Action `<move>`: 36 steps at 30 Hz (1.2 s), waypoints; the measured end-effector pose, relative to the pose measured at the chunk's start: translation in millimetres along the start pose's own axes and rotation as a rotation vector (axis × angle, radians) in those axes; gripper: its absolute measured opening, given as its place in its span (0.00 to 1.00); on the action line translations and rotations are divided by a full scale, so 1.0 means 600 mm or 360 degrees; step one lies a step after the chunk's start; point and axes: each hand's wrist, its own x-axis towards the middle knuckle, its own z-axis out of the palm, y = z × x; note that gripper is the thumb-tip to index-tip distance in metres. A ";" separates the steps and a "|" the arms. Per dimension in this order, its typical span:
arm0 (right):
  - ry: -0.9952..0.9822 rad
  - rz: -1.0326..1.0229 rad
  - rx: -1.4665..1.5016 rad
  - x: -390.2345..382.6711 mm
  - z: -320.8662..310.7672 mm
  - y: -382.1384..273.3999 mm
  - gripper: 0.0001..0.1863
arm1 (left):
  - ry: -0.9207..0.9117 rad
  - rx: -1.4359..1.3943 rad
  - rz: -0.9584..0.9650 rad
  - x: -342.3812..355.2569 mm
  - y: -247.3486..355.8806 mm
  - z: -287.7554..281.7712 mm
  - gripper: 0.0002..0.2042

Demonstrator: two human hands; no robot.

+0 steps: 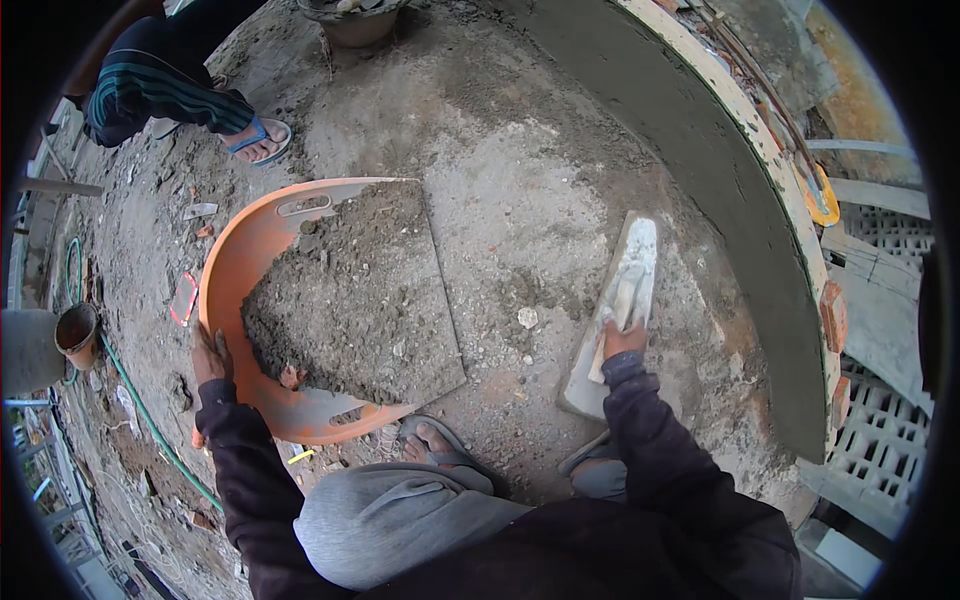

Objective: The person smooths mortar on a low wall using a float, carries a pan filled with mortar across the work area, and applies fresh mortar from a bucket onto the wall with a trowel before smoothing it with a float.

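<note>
Orange pan point(250, 250), centre left, still heaped with mortar point(350, 300), left hand point(208, 358) gripping its rim; right hand point(622, 338) fingers wrapped on trowel point(620, 300), centre right; curved wall point(740, 230) plastered grey.

Rough, dusty concrete floor point(520, 150) under flat daylight. A freshly plastered grey wall point(720, 200) curves along the right. A green hose point(150, 420) trails at the left, near a rusty bucket point(77, 335).
</note>
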 end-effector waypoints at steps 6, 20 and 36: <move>0.0248 -0.0742 -0.0987 -0.175 -0.008 0.136 0.22 | -0.0078 0.0188 -0.0218 -0.012 0.026 -0.007 0.20; -0.0418 0.0062 -0.0806 -0.202 0.009 0.022 0.36 | 0.0228 -0.0112 -0.0043 -0.138 0.036 -0.032 0.19; -0.0929 -0.0098 -0.0800 -0.265 0.087 -0.079 0.44 | 0.0275 -0.0388 -0.0673 -0.312 0.081 -0.047 0.15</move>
